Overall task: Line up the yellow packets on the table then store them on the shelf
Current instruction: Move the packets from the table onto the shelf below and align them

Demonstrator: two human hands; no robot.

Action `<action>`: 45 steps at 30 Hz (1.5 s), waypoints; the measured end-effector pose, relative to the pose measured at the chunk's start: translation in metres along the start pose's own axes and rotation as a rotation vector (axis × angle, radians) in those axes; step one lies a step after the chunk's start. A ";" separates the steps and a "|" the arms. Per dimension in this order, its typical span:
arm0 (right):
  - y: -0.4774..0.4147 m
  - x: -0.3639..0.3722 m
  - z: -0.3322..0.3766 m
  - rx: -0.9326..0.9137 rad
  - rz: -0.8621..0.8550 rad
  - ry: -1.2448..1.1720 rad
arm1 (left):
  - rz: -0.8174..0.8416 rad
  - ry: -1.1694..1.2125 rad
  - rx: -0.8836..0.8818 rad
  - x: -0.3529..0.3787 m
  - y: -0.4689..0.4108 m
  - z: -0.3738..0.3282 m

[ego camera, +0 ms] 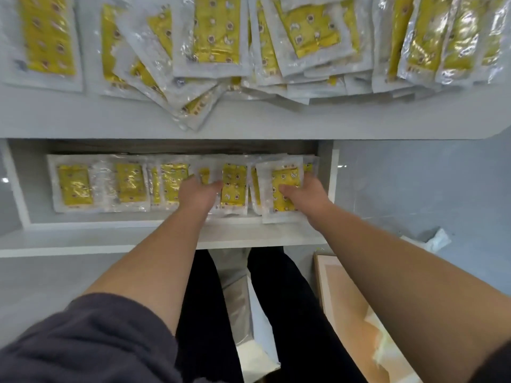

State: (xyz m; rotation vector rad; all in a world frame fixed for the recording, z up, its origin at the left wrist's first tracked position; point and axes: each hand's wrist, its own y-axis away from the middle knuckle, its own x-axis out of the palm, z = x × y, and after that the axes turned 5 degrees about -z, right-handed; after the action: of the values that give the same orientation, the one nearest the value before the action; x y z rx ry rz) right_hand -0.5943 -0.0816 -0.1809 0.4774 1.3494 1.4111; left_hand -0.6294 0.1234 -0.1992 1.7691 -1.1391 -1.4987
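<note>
White table (pixel 83 117) up top, loose heap of yellow packets (pixel 215 31) on it, overlapping and askew, not yet lined up. Below it, an open shelf (pixel 110 236) with a row (pixel 74 186) of packets stored flat, side by side, nearly filling its width. Cardboard box (pixel 359 313) on the floor to the right. Person leans in, both arms reaching into the shelf. Right hand (pixel 309 197) has the end packet (pixel 272 186) at the row's right: thumb laid across the yellow face, fingers curled round its right edge, a light pinch. This packet sits slightly tilted and overlaps its neighbour. Left hand (pixel 197 196) rests flat on the mid-row packets, fingers fairly straight, thumb spread right, holding nothing. Judgement: the step is seating that end packet. Best done by squaring its lower edge to the shelf lip and sliding it right, with the left palm steadying the row so the slick wrappers don't shift or ride up.
</note>
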 end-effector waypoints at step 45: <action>-0.058 -0.002 0.002 -0.754 -0.125 1.448 | -0.029 -1.226 0.976 0.076 -0.008 -0.024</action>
State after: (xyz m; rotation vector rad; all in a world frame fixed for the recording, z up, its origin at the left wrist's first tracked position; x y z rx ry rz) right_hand -0.5689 -0.0948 -0.2311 -1.3514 1.6113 2.0539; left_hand -0.6031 0.0585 -0.2386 1.1581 -2.7973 -2.3387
